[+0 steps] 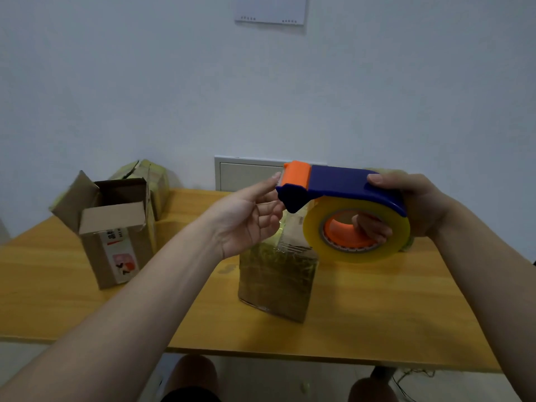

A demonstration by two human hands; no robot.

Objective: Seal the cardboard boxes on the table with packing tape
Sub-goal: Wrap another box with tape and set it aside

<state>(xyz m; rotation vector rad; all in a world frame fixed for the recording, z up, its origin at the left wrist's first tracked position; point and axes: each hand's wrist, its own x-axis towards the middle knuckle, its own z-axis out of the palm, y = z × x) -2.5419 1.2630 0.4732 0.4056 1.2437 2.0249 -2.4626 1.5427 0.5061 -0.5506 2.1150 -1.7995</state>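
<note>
Left grip (249,216), fingers loose, reaches the cutter (295,172); right grip (406,207) clasps the light, rigid tape dispenser (342,184); thin tape (356,253) probably clings, so pinch its end.

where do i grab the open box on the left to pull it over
Probably the open box by its two side walls, below the flaps, coming from the front: it stands upright, and the raised flaps look too floppy to hold.

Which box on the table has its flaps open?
The labelled box on the left: its top flaps stand up, while the middle box and rear box are wrapped in tape.
</note>
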